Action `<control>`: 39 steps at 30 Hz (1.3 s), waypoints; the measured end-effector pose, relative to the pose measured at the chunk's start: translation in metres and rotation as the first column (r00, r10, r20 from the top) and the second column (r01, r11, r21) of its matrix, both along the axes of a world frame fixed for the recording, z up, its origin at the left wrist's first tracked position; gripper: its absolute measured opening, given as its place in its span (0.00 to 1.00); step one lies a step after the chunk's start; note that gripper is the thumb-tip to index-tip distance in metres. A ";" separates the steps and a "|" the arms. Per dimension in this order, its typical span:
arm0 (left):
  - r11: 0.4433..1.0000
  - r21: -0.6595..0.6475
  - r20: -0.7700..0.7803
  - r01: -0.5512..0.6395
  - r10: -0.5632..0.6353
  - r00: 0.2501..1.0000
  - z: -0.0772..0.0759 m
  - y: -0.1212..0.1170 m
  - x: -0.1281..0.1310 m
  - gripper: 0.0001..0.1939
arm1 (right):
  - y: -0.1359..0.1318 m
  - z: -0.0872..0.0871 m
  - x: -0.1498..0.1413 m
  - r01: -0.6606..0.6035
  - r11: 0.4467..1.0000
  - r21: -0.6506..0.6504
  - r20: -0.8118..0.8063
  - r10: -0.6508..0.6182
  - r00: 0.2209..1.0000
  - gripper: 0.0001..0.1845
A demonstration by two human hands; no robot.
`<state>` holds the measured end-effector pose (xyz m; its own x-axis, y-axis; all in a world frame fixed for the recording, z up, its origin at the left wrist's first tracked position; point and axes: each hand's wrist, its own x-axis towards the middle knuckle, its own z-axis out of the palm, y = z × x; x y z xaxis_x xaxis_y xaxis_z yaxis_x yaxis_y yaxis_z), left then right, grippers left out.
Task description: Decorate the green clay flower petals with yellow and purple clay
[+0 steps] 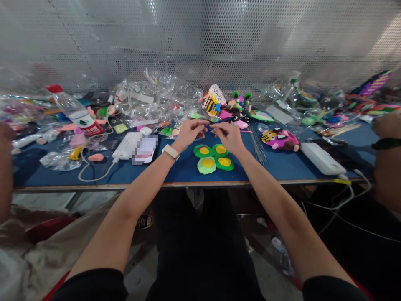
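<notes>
Both my hands meet over the blue table (175, 169), just beyond a set of green clay discs with yellow centres (214, 157). My left hand (189, 133) pinches a small purple clay piece (206, 124) between thumb and fingers. My right hand (228, 136) is closed on a thin dark stick tool (223, 120), whose tip touches the purple piece. A pale watch sits on my left wrist.
Clear plastic bags (156, 98), colourful clay figures (238, 104), a pink clay animal (280, 139), a bottle with a red cap (75, 110), a white power bank (322, 158) with cables and a phone (144, 149) crowd the table. Other people's arms show at the left (6, 167) and right (387, 159) edges.
</notes>
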<state>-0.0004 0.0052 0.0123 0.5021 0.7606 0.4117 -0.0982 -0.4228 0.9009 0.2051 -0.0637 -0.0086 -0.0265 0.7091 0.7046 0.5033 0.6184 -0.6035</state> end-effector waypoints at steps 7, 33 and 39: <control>0.988 0.122 -0.051 -0.098 0.105 0.993 -0.007 0.009 -0.003 0.12 | -0.002 -0.001 0.002 -0.021 0.992 -0.121 -0.059 0.014 0.998 0.17; 0.718 0.649 -0.647 0.252 0.346 0.680 -0.014 0.009 -0.002 0.18 | 0.006 -0.002 0.008 0.092 0.986 -0.139 0.102 -0.078 0.992 0.08; 0.727 0.645 -0.638 0.236 0.342 0.689 -0.010 0.005 -0.005 0.16 | 0.015 -0.013 0.015 0.169 0.945 -0.280 0.123 -0.139 0.983 0.14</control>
